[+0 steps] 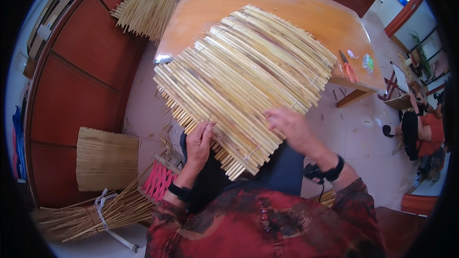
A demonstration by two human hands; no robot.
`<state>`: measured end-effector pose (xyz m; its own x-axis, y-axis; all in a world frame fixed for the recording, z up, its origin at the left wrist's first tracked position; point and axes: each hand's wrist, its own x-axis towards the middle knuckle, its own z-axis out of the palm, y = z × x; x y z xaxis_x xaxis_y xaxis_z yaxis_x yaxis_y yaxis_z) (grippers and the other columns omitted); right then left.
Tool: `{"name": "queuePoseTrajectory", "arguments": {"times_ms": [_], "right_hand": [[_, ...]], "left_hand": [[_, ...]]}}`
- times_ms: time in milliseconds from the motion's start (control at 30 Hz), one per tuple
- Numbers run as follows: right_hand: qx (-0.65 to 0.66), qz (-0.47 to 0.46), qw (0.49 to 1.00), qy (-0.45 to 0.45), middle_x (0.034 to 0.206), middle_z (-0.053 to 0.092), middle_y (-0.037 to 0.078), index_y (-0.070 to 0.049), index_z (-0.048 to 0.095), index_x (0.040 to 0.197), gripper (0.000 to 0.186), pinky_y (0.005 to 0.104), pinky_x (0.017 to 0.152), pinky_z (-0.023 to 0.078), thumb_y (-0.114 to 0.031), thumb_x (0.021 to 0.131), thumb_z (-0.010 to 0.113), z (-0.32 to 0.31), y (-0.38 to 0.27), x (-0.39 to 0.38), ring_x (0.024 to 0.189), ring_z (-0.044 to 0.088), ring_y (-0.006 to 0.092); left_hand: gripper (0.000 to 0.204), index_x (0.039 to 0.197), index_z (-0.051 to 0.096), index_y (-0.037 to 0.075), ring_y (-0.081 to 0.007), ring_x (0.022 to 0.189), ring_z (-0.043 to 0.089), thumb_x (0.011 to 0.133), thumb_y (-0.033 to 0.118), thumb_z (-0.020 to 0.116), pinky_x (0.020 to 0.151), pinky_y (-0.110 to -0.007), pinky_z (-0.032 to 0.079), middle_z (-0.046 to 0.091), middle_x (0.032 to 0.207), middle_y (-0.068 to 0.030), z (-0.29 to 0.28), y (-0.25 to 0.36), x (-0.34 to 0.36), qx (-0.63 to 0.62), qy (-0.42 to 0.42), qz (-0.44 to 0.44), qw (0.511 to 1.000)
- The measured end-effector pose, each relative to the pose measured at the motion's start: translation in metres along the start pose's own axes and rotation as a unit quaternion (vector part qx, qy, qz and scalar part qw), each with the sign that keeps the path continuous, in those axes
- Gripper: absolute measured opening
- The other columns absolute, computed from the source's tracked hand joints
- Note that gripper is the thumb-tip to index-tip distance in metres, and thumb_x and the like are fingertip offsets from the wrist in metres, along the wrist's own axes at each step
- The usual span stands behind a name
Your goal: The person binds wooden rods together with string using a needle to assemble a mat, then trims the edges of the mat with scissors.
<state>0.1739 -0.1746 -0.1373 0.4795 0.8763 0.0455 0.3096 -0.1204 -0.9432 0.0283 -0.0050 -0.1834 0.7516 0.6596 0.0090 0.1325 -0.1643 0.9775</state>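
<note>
A mat of pale yellow reed stalks (239,62), tied across with thin light strands, lies slanted from the wooden table (196,16) down over my lap. A second layer of stalks shows beneath its lower left edge. At that near edge my left hand (198,144) is closed, thumb against bent fingers, gripping the mat. My right hand (292,128) is over the mat's lower right part, its fingers drawn together and slightly blurred by motion. Whatever they pinch is too small to make out. Both wrists wear black bands.
Red-handled pliers (348,68), a small green-and-white box (367,63) and a whitish lump (352,54) lie at the table's right. Reed mats (145,8) and a leaning mat (106,159) stand by the red cabinet (81,48). A stalk bundle (91,217) lies lower left. Another person (429,134) sits far right.
</note>
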Motion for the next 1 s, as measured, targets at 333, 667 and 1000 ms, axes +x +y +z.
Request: {"name": "queuePoseTrajectory", "arguments": {"times_ms": [333,667,1000], "right_hand": [[-0.019,-0.052,0.998,0.014,0.081,0.058,0.008,0.001,0.060,0.091,0.014,0.0247,0.070,0.043,-0.007,0.082,0.055,0.057,-0.039,0.000,0.078,0.055,0.0144],[0.328,-0.036,0.920,0.211,0.062,0.038,-0.002,-0.003,0.048,0.094,0.021,0.0172,0.041,0.033,-0.023,0.091,0.043,-0.062,-0.110,0.005,0.045,0.034,0.0037],[0.031,-0.279,0.849,0.448,0.064,0.035,-0.003,0.002,0.047,0.110,0.028,0.0161,0.041,0.024,-0.017,0.090,0.045,-0.256,-0.177,-0.014,0.049,0.029,0.0039]], "left_hand": [[0.017,0.094,0.058,0.002,-0.0270,0.068,0.056,0.081,0.013,0.056,0.061,-0.032,0.044,0.058,0.076,-0.0129,-0.008,0.027,-0.035,0.062,-0.155,0.181,0.969],[0.032,0.106,0.053,0.004,-0.0282,0.103,0.049,0.075,0.003,0.057,0.090,-0.034,0.037,0.053,0.106,-0.0136,-0.020,-0.006,-0.046,0.092,-0.119,0.232,0.961],[0.038,0.108,0.051,0.004,-0.0292,0.113,0.045,0.071,-0.008,0.052,0.094,-0.035,0.035,0.053,0.112,-0.0108,-0.023,-0.024,-0.031,0.211,-0.088,0.273,0.934]]}}
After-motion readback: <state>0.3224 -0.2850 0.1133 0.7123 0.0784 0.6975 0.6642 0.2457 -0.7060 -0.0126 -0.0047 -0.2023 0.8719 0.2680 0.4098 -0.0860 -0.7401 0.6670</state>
